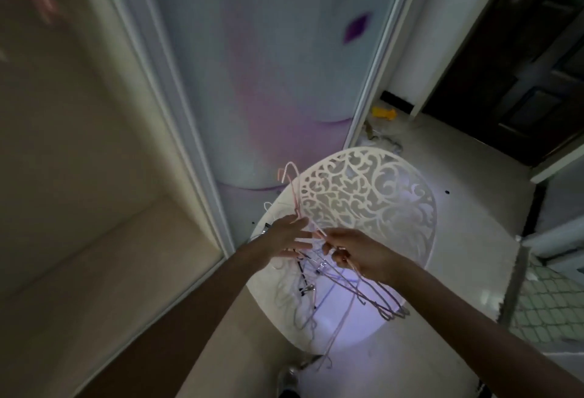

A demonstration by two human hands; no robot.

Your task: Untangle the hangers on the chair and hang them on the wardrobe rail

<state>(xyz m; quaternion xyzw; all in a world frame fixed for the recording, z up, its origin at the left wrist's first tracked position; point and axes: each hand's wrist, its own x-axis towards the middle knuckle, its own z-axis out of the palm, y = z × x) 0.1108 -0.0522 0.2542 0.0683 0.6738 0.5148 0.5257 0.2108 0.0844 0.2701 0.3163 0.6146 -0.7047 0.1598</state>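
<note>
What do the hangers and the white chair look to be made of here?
Hangers: thin wire, probably metal with a pastel pink or lilac coating, judging by the slim bent rods and hooks; a few carry shiny clips. The right hand grips some of them.
Chair: likely moulded plastic, matt white, going by the cut-out scroll pattern in its round back; painted metal cannot be ruled out.

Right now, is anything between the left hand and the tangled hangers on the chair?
Nothing visible. The left hand reaches open-fingered right at the hangers on the white chair, while the right hand grips a pink hanger.
</note>
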